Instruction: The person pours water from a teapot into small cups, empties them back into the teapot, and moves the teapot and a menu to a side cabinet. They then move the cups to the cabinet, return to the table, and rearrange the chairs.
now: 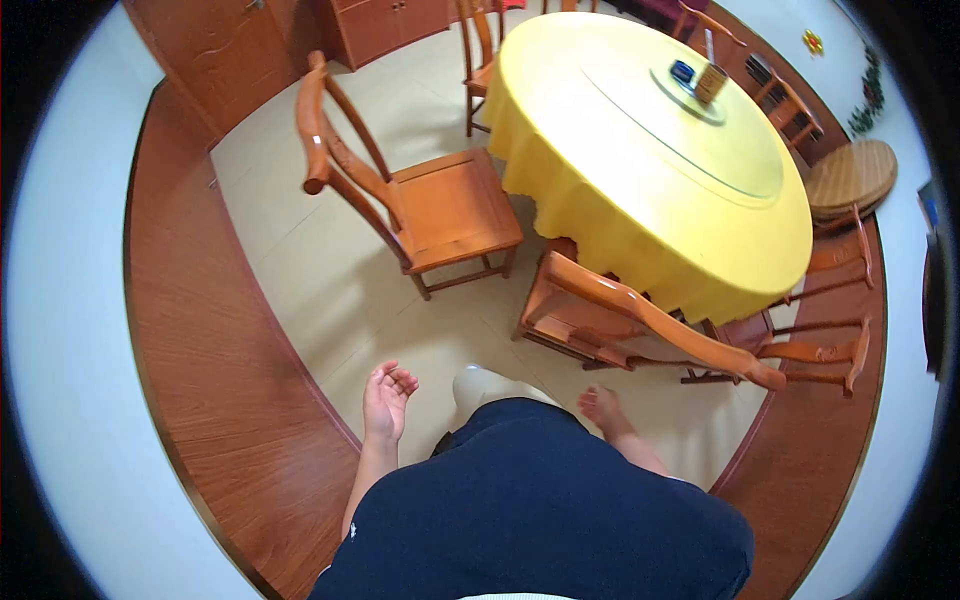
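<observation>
My left hand (pixel 390 397) hangs over the tiled floor with its palm up and fingers loosely bent, holding nothing. On the other side of my body, my right hand (pixel 602 408) is low and a little blurred; its fingers look loosely extended and nothing shows in them. The closest thing to the right hand is a wooden chair (pixel 660 320) with a curved top rail, apart from the hand. A second wooden chair (pixel 455 210) stands ahead, turned out from the round table with a yellow tablecloth (pixel 620 170). Neither hand touches the furniture.
A glass turntable (pixel 690 140) on the table bears a brown container (pixel 710 83) and a small dark blue object (pixel 682 71). More wooden chairs (pixel 840 350) surround the table. Round wooden boards (pixel 850 178) stand by the right wall. A door (pixel 215 60) and cabinet (pixel 390 35) are at the back.
</observation>
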Action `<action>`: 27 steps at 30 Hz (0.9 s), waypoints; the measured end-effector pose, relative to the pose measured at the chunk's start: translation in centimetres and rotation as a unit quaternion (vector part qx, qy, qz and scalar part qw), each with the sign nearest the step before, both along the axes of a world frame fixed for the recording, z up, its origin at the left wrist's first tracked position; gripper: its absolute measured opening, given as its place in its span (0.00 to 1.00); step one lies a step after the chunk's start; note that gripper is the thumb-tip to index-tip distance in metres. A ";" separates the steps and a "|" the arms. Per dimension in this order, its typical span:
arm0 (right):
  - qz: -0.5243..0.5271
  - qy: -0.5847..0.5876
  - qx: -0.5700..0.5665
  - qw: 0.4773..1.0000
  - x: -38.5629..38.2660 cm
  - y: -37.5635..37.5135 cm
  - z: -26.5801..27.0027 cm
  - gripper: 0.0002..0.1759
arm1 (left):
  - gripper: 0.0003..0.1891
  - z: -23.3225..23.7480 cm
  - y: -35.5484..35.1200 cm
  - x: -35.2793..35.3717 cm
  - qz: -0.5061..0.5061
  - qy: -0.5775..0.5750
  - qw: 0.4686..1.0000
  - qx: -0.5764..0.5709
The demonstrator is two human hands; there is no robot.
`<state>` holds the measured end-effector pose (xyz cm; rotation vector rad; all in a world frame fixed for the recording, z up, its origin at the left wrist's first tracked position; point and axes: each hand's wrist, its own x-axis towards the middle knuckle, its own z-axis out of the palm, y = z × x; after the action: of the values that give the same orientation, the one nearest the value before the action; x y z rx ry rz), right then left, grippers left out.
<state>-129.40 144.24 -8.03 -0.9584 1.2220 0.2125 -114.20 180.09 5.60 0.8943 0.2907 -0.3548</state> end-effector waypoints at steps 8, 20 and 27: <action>0.389 -0.262 -0.386 0.794 29.7 18.5 6.1 0.37 | 0.11 -0.3 10.3 12.6 0.061 -0.056 0.996 0.038; 0.257 -0.520 -0.560 0.592 47.0 30.2 16.4 0.38 | 0.09 0.9 27.2 37.5 0.112 -0.035 0.991 0.057; -0.051 -0.452 -0.468 0.758 49.3 33.9 10.5 0.34 | 0.11 -2.9 30.2 56.9 -0.092 0.051 0.991 0.088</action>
<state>-80.14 178.09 2.51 -1.5706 0.3814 -0.9691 -57.32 210.32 2.71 1.0818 0.3393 -0.5537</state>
